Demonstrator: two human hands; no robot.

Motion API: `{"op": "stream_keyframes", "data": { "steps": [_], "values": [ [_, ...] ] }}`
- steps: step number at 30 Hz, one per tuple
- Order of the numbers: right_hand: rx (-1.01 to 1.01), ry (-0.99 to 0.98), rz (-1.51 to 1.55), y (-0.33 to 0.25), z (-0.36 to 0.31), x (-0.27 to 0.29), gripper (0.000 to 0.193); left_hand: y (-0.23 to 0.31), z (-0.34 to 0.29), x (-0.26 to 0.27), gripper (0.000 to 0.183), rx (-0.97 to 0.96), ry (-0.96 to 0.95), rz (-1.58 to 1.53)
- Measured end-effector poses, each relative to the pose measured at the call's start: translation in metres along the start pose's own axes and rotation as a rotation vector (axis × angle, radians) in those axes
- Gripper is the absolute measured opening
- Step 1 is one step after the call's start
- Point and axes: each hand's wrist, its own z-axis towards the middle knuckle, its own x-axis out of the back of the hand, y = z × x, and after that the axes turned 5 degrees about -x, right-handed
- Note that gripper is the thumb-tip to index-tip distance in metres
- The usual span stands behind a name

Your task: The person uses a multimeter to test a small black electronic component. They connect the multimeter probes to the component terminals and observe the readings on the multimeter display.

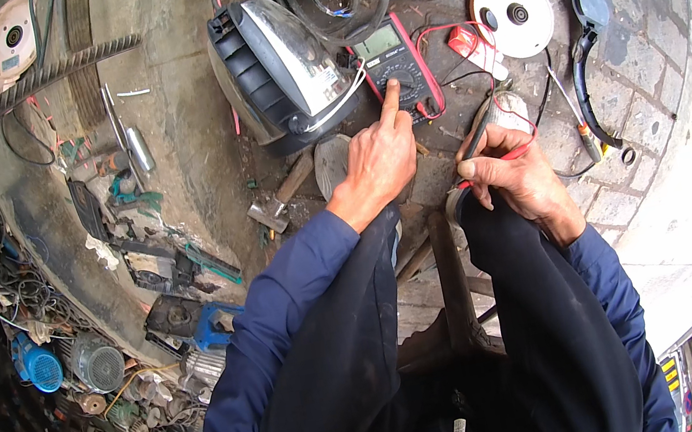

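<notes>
A red-edged multimeter with a dark face lies on the paving ahead of me. My left hand reaches onto its dial with the index finger stretched out and the other fingers curled. My right hand, above my right knee, is closed round the meter's test probes; a black one points up from the fingers, and red shows below them. Red and black leads run back to the meter. Left of the meter stands a chrome and dark grey appliance with a white cable along its edge.
A white round base, a black curved handle and a screwdriver lie to the right. A hammer is near my left wrist. Ribbed steel bar crosses the upper left. Motors and scrap pile up at left.
</notes>
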Motion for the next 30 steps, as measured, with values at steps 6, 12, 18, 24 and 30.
{"op": "stream_keyframes", "data": {
  "steps": [6,12,18,24,30],
  "values": [
    [-0.028,0.006,-0.053,0.003,0.006,-0.001,0.010,0.007,-0.008,0.016,0.028,0.085,-0.009,-0.326],
    [-0.038,0.011,-0.200,0.009,0.017,-0.005,0.012,0.018,-0.023,0.041,0.044,0.361,-0.285,-1.333],
    [0.030,0.062,-0.094,0.023,0.027,-0.014,0.013,0.041,-0.031,0.050,0.056,0.321,-0.297,-1.292],
    [0.022,0.061,-0.061,0.034,0.032,-0.013,0.015,0.042,-0.033,0.041,0.037,0.486,-0.247,-1.347],
    [-0.051,0.096,-0.188,0.037,0.022,-0.003,0.025,0.036,-0.032,0.041,0.019,0.525,-0.398,-1.209]
  ]
}}
